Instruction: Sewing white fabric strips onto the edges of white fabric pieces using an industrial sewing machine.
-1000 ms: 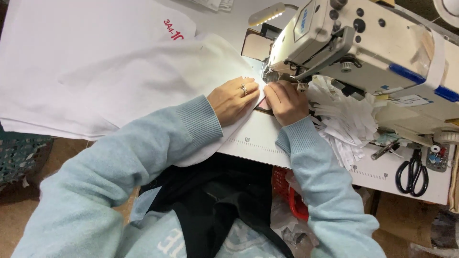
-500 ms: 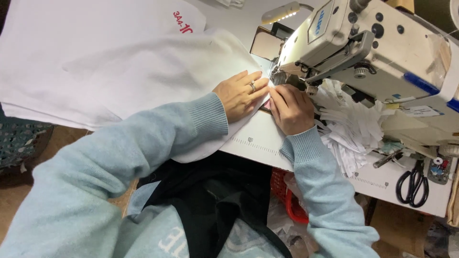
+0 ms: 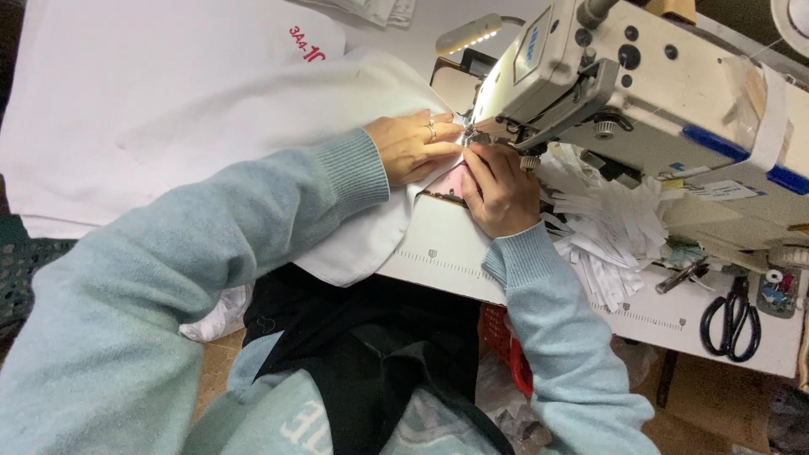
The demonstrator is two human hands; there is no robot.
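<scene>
A white sewing table [image 3: 472,261] with printed ruler marks along its near edge fills the scene, with bare floor showing below it. One industrial sewing machine [image 3: 674,93], cream with blue trim, stands at the far right, and a single small lamp [image 3: 468,34] shines beside its head. One large white fabric piece [image 3: 211,109] spreads across the left half of the table and hangs over the near edge.

The left hand [image 3: 413,145], a ring on one finger, lies flat and open on the white fabric just left of the needle area, pressing it down. The right hand [image 3: 499,187] rests just beside it, fingers curled onto a small pink piece [image 3: 447,181] at the fabric's edge; whether it pinches the piece I cannot tell.

Right of the hands lies one loose heap of white label strips [image 3: 607,236]. Farther right, one pair of black-handled scissors [image 3: 731,316] lies flat. A red basket [image 3: 506,345] sits under the table; its contents are hidden.
</scene>
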